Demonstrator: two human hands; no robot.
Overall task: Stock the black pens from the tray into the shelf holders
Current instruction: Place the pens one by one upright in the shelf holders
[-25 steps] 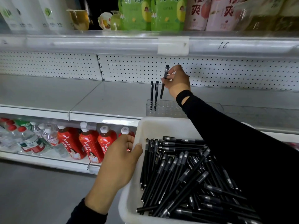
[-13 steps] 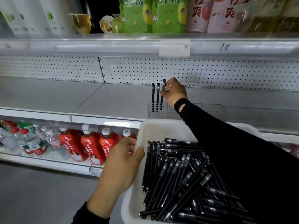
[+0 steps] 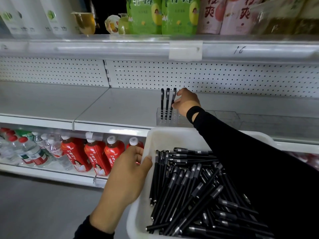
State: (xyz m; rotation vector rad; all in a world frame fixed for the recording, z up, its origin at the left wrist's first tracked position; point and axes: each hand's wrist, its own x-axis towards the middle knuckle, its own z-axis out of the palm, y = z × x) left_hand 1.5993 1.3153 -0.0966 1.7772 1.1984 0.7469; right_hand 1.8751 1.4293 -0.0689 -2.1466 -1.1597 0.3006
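Right hand (image 3: 187, 102) pinches the third pen (image 3: 173, 99): slim, matte black, capped, upright in the clear holder (image 3: 159, 120) on the shelf (image 3: 120, 107), beside two more pens (image 3: 162, 100). Left hand (image 3: 126, 176) grips the white tray (image 3: 138, 213) by its rim, thumb inside. Loose black pens (image 3: 189, 187) lie piled inside.

I see matt black plastic pens (image 3: 189, 192) in a smooth white plastic tray (image 3: 165, 135), a clear plastic holder (image 3: 160, 120), a painted metal shelf (image 3: 120, 107).

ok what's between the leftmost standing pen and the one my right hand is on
A single middle pen, upright in the clear holder beside the held pen; head view.
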